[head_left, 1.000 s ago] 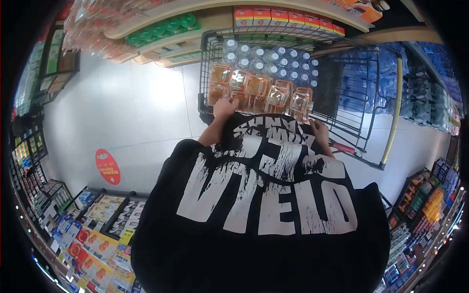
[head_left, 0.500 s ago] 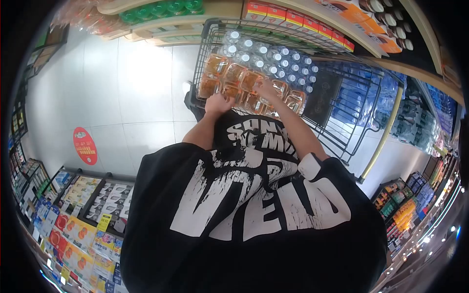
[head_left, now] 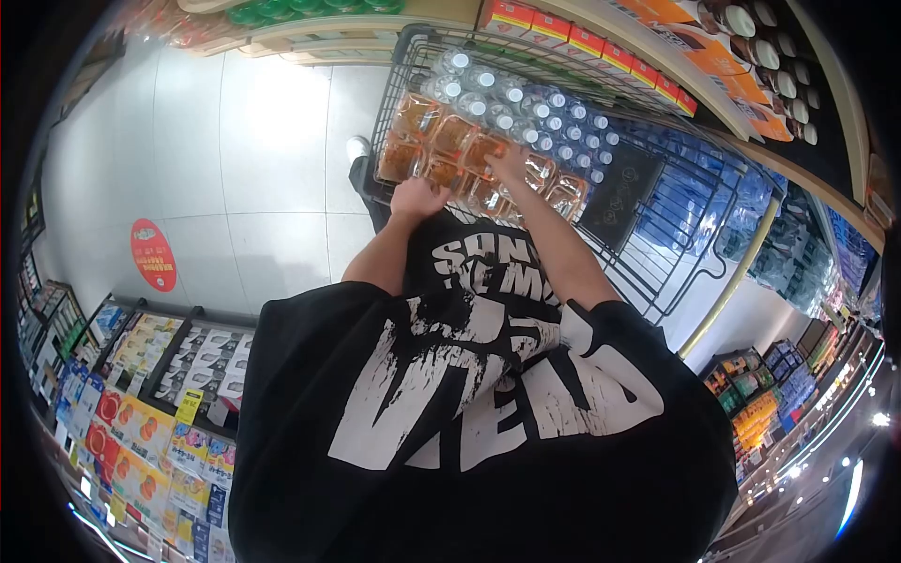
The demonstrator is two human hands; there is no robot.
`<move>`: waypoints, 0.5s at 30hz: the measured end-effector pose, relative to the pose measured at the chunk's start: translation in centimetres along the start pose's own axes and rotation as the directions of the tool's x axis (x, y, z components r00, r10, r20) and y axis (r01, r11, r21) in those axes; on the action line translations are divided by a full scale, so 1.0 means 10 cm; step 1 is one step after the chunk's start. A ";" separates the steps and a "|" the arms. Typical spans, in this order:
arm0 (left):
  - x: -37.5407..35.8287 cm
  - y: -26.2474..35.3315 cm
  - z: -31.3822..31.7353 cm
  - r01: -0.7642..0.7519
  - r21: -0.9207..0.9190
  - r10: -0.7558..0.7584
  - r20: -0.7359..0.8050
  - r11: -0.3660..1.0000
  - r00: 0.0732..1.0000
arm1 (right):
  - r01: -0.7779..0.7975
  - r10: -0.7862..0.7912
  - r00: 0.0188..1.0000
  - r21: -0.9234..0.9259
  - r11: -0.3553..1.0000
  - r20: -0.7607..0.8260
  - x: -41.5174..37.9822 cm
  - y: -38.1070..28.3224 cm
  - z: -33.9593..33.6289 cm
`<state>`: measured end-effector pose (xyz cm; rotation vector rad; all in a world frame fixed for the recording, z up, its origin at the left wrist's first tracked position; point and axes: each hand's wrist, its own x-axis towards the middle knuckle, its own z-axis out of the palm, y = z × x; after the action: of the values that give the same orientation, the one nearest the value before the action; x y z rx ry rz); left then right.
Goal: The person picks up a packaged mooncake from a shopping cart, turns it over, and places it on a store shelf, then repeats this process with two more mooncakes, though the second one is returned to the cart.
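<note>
A black wire shopping cart (head_left: 657, 281) stands in front of me. It carries several orange bottles (head_left: 418, 117) wrapped in clear film, with a pack of clear water bottles (head_left: 526, 98) behind them. My left hand (head_left: 418, 197) is closed on the cart's near rim at the left corner. My right hand (head_left: 510, 164) reaches over the rim, and its fingers curl over the top of an orange bottle in the middle of the load. My black printed T-shirt fills the lower half of the view and hides the cart's near side.
Shelves with red boxes (head_left: 601, 45) and green bottles (head_left: 282, 11) run behind the cart. Blue water packs (head_left: 751, 202) are stacked to the right. Low racks of boxed goods (head_left: 141, 375) sit at my left. A red round sticker (head_left: 153, 254) marks the pale tiled floor.
My right hand left the cart's near rim and reached forward onto the orange bottles. My left hand stayed on the rim. The cart shifted up and left in the view.
</note>
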<state>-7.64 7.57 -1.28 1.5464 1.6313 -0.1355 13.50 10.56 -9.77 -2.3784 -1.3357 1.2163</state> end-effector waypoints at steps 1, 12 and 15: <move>-0.01 0.01 0.00 -0.002 0.001 0.002 0.005 1.000 1.000 | -0.008 0.008 1.000 -0.008 1.000 -0.009 -0.02 -0.03 -0.02; 0.00 0.03 -0.02 0.015 0.021 -0.015 0.014 1.000 1.000 | 0.072 -0.063 0.996 -0.159 0.985 0.061 -0.10 -0.02 -0.13; 0.01 0.02 0.01 -0.002 0.039 0.003 -0.027 0.999 1.000 | 0.138 -0.134 0.990 -0.159 0.977 0.039 -0.07 0.08 -0.07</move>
<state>-7.43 7.58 -1.33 1.5858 1.6563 -0.1467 14.35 9.73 -9.29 -2.3355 -1.6351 1.1483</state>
